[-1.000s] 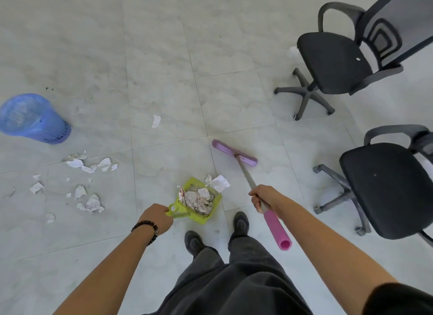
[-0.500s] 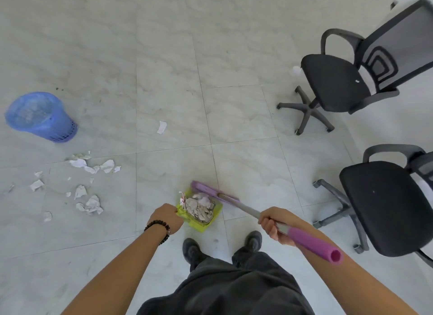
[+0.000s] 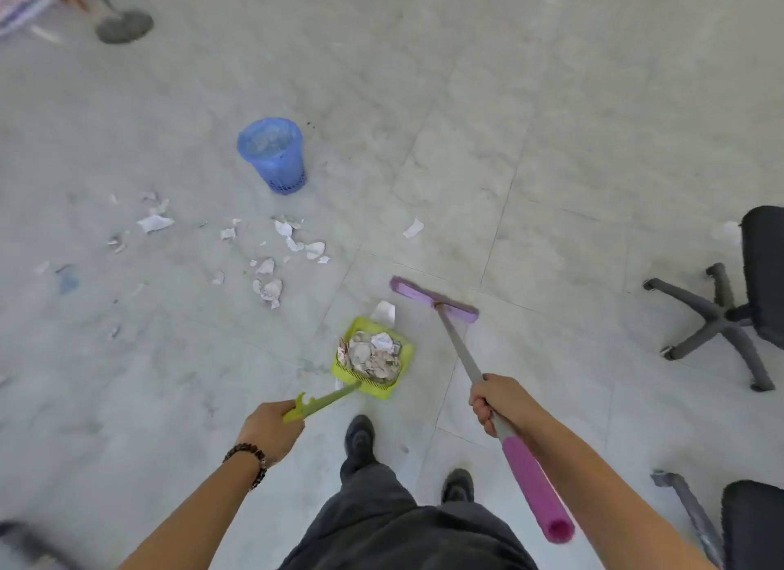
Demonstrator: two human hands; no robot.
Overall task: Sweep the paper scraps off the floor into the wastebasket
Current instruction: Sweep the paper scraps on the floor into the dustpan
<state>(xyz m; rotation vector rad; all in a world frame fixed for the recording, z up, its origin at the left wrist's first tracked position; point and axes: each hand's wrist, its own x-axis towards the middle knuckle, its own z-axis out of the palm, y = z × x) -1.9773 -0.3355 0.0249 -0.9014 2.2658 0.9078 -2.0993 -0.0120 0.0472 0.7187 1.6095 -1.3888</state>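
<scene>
My left hand (image 3: 271, 429) grips the long handle of a lime-green dustpan (image 3: 402, 349) that sits on the floor, heaped with crumpled paper scraps (image 3: 373, 355). My right hand (image 3: 496, 400) grips the grey shaft of a purple broom (image 3: 433, 299), whose head rests on the floor just right of the pan. One scrap (image 3: 385, 313) lies at the pan's far lip. A loose cluster of scraps (image 3: 271, 268) lies to the left, a single one (image 3: 413, 228) farther ahead. The blue wastebasket (image 3: 273, 156) stands upright beyond the cluster.
Black office chairs stand at the right edge (image 3: 721, 315) and the lower right corner (image 3: 751, 527). A round stand base (image 3: 124, 26) sits at the far upper left. My feet (image 3: 360, 436) are just behind the dustpan on the grey tiled floor.
The view swung left, so the wastebasket and scraps now sit nearer the centre. The broom head moved from over the dustpan out to its right. My left hand holds the pan's handle farther back.
</scene>
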